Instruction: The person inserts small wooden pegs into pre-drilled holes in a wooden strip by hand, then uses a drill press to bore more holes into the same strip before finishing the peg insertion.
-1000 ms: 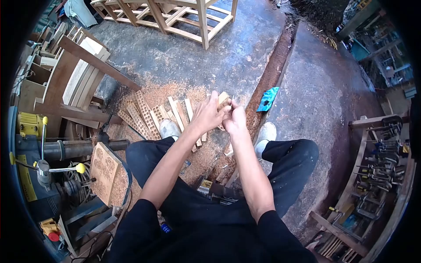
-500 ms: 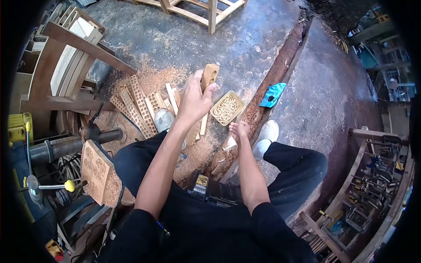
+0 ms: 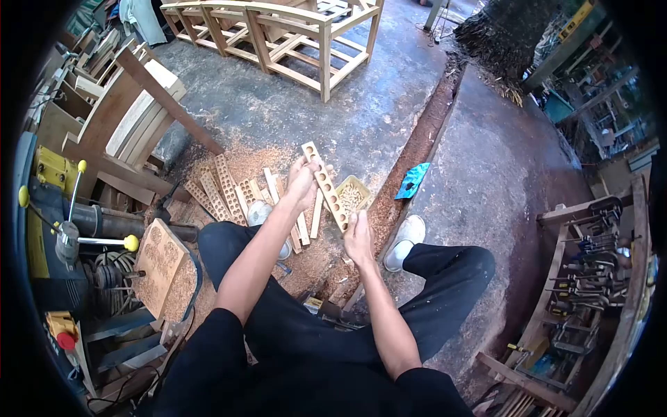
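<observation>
In front of my knees I hold up a pale wooden strip (image 3: 326, 186) with a row of round holes along its face. It slants from upper left to lower right. My left hand (image 3: 301, 183) is closed around its upper part. At the lower end, my right hand (image 3: 358, 242) pinches the strip between thumb and fingers. Just behind it on the floor, partly covered by the strip, is a shallow tub (image 3: 368, 189) of small pale wooden pieces. Several drilled strips (image 3: 226, 182) lie in sawdust near my left foot.
A drill press (image 3: 67, 240) stands at my left, its wooden table piece (image 3: 161, 267) beside my knee. A slatted wooden frame (image 3: 324, 59) is ahead. A blue plastic scrap (image 3: 413, 182) lies by the floor channel (image 3: 425, 142). Clamps (image 3: 590, 278) hang on a rack at right.
The strip has swung from end-on to lengthwise, showing its row of holes. My right hand has come up and taken its lower end. The view has tilted upward.
</observation>
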Action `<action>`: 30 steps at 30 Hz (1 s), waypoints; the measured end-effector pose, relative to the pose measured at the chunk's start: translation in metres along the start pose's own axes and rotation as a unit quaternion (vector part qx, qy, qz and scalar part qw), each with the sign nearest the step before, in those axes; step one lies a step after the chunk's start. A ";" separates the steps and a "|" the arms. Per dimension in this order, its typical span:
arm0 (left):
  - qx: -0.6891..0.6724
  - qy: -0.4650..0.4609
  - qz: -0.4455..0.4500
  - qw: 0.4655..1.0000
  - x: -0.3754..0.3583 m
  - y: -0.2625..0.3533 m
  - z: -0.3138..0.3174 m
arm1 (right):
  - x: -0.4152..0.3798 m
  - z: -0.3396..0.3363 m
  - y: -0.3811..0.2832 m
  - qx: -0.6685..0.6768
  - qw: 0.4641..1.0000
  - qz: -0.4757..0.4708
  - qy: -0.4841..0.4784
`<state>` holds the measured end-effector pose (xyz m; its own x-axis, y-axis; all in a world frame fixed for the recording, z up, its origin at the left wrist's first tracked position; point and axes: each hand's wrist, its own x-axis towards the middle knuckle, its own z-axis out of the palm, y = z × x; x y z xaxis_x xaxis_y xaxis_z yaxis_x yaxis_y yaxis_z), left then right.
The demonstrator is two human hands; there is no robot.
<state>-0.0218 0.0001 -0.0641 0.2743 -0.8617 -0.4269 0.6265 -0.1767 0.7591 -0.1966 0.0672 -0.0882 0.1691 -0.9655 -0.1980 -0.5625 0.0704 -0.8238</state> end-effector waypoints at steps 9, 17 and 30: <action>0.395 -0.050 0.131 0.908 -0.096 -0.061 0.015 | -0.025 -0.034 -0.002 -0.029 0.975 -0.179 0.126; 0.198 0.075 0.190 0.959 -0.110 0.118 -0.031 | -0.031 -0.191 0.002 0.206 0.954 -0.134 0.169; 0.657 0.325 -0.028 0.680 0.022 -0.078 -0.275 | -0.013 -0.199 0.012 0.038 0.957 -0.122 0.261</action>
<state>0.1360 0.1256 -0.2683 0.8084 -0.5195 -0.2767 -0.4258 -0.8407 0.3345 -0.3666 0.0308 0.0107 -0.1503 -0.9481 0.2803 -0.4943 -0.1735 -0.8518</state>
